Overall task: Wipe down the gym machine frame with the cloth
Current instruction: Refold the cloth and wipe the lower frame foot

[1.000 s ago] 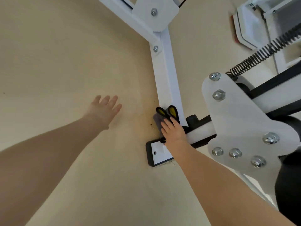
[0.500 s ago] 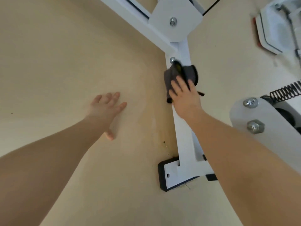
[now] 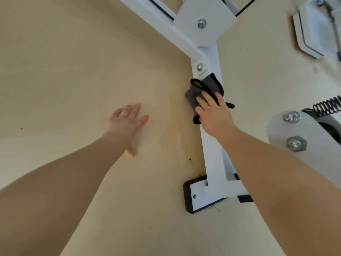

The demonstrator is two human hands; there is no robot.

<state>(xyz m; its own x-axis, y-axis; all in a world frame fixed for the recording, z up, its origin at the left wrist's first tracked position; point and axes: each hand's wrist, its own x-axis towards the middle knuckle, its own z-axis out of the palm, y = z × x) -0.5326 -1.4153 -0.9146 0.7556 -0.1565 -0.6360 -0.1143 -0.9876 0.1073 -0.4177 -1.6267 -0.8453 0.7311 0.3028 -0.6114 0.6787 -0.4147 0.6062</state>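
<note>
Head view: right hand [image 3: 214, 115] presses the cloth [image 3: 204, 91] flat-fingered on the white frame bar [image 3: 212, 154], mid-wipe; left hand [image 3: 127, 122] rests spread on the floor [image 3: 73, 71]. Next, likely, the far bracket [image 3: 204, 19].

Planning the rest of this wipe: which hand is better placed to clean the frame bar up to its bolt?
Right. The right hand already presses the grey cloth on the white frame bar, just below the bolt. The left hand lies flat on the floor, away from the bar.
</note>
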